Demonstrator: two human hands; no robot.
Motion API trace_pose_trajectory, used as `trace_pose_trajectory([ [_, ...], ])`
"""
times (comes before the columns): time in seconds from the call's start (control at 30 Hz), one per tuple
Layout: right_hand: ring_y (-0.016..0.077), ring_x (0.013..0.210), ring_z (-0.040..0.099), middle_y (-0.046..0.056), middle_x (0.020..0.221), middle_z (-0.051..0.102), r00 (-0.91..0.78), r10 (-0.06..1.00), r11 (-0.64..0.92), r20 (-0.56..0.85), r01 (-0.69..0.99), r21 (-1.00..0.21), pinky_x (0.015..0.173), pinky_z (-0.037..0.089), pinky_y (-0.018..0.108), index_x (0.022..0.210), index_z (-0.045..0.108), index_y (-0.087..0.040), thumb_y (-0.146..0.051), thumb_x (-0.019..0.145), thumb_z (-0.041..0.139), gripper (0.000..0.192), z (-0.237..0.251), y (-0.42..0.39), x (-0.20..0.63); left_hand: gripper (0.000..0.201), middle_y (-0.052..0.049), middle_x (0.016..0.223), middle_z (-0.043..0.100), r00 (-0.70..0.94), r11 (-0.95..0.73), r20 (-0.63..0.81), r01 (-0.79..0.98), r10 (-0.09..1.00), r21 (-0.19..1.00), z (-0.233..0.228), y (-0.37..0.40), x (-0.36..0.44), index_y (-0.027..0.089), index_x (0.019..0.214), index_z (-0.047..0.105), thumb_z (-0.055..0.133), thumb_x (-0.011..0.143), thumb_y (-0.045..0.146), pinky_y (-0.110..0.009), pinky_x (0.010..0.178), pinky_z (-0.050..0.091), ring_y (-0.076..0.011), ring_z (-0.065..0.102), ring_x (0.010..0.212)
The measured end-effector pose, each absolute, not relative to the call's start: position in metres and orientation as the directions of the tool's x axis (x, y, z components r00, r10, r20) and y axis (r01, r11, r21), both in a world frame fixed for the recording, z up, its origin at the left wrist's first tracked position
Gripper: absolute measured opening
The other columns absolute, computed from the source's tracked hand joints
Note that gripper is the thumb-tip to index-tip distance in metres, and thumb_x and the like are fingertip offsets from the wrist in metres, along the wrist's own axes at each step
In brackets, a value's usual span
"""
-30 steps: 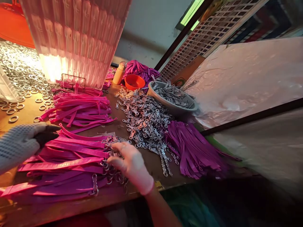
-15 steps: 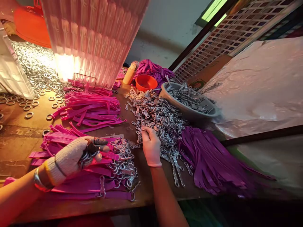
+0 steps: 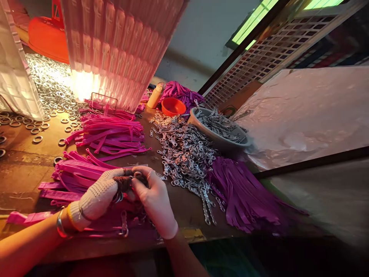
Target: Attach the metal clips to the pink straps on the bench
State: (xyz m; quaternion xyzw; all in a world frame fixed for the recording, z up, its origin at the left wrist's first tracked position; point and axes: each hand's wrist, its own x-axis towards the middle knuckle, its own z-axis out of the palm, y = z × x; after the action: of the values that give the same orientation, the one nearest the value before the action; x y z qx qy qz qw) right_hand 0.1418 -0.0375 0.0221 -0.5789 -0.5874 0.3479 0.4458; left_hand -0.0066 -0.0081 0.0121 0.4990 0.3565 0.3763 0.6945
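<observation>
Hands meet at the near edge of the tabletop (image 3: 25,165): your left hand (image 3: 99,194), in a knit glove, is closed around a small metal ring and clasp piece (image 3: 124,184), and your right hand (image 3: 154,200) pinches the same piece from the other side. Both sit over the pink straps (image 3: 72,175). A heap of metal clasps (image 3: 184,154) lies just beyond, with purple straps (image 3: 245,192) toward the right edge.

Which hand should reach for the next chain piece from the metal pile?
Right, probably. The right hand is beside the chain pile, only pinching at the small metal piece. The left hand sits farther off over the pink straps, and rings hang from its fingers.
</observation>
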Motion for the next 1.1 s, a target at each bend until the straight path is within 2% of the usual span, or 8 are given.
trace_pose_trajectory([
  [0.17,0.0151,0.089,0.066,0.001,0.101,0.071,-0.019,0.974,0.203,0.224,0.503,-0.840,0.080,0.052,0.025,0.111,0.065,-0.023,-0.023,0.094,0.056,0.020,0.024,-0.049,0.146,0.027,-0.001,0.062,0.061,0.475,0.278,-0.230,-0.032,0.850,0.960,0.008,-0.010,-0.019,0.015,0.083,0.065,0.061,0.087,0.042,-0.021,0.049,0.039,-0.0113,0.051,0.052],
  [0.3,0.0215,0.103,0.061,0.009,0.115,0.066,-0.297,0.859,0.493,0.417,0.701,-0.516,0.090,0.049,0.035,0.133,0.052,-0.019,-0.014,0.096,0.044,0.038,0.022,-0.052,0.152,0.028,-0.001,0.066,0.060,0.586,0.379,-0.241,-0.123,0.773,0.917,0.000,-0.010,-0.025,0.014,0.081,0.065,0.064,0.083,0.043,-0.023,0.051,0.039,-0.0111,0.048,0.053],
  [0.4,0.0237,0.090,0.058,0.009,0.104,0.065,-0.467,0.779,0.596,0.420,0.759,-0.262,0.077,0.047,0.036,0.126,0.056,-0.020,-0.011,0.093,0.046,0.036,0.020,-0.050,0.155,0.031,0.001,0.062,0.056,0.604,0.482,-0.308,-0.145,0.735,0.864,0.000,-0.011,-0.021,0.014,0.073,0.061,0.070,0.073,0.044,-0.024,0.051,0.039,-0.0101,0.044,0.052],
  [0.5,0.0229,0.080,0.055,0.007,0.092,0.064,-0.487,0.747,0.607,0.452,0.778,-0.165,0.069,0.042,0.034,0.116,0.060,-0.019,-0.012,0.094,0.045,0.027,0.017,-0.047,0.159,0.037,0.002,0.052,0.050,0.608,0.481,-0.360,-0.042,0.708,0.876,0.003,-0.013,-0.018,0.016,0.066,0.055,0.065,0.077,0.049,-0.022,0.043,0.032,-0.0091,0.040,0.044],
  [0.73,0.0185,0.072,0.057,0.003,0.076,0.063,-0.356,0.868,0.473,0.347,0.805,-0.358,0.066,0.038,0.029,0.089,0.064,-0.020,-0.022,0.100,0.047,0.020,0.020,-0.045,0.167,0.026,0.004,0.054,0.052,0.594,0.206,-0.228,0.106,0.771,0.973,0.020,-0.010,-0.022,0.018,0.075,0.054,0.057,0.088,0.040,-0.018,0.041,0.030,-0.0076,0.042,0.044],
  [0.9,0.0216,0.069,0.057,0.008,0.077,0.065,-0.235,0.831,0.384,0.504,0.898,-0.215,0.063,0.036,0.032,0.092,0.065,-0.016,-0.026,0.099,0.044,0.024,0.013,-0.048,0.155,0.020,0.006,0.055,0.047,0.576,0.397,-0.316,-0.016,0.754,0.918,0.027,0.000,-0.006,0.019,0.075,0.050,0.056,0.083,0.036,-0.018,0.040,0.031,-0.0070,0.037,0.042],
  [1.0,0.0200,0.070,0.061,0.006,0.083,0.070,-0.100,0.888,0.316,0.449,0.843,-0.436,0.063,0.041,0.029,0.108,0.064,-0.016,-0.033,0.100,0.048,0.024,0.009,-0.046,0.157,0.018,0.005,0.057,0.047,0.541,0.376,-0.314,-0.003,0.780,0.927,0.033,0.020,0.004,0.019,0.076,0.052,0.056,0.081,0.036,-0.018,0.041,0.033,-0.0074,0.039,0.043],
  [1.1,0.0162,0.066,0.062,0.001,0.079,0.071,0.063,0.943,0.184,0.327,0.722,-0.667,0.062,0.042,0.026,0.105,0.066,-0.021,-0.035,0.100,0.051,0.021,0.008,-0.039,0.168,0.016,0.000,0.063,0.057,0.603,-0.010,-0.203,0.330,0.771,0.944,0.039,0.062,0.015,0.017,0.079,0.064,0.052,0.083,0.027,-0.020,0.046,0.037,-0.0100,0.049,0.051],
])
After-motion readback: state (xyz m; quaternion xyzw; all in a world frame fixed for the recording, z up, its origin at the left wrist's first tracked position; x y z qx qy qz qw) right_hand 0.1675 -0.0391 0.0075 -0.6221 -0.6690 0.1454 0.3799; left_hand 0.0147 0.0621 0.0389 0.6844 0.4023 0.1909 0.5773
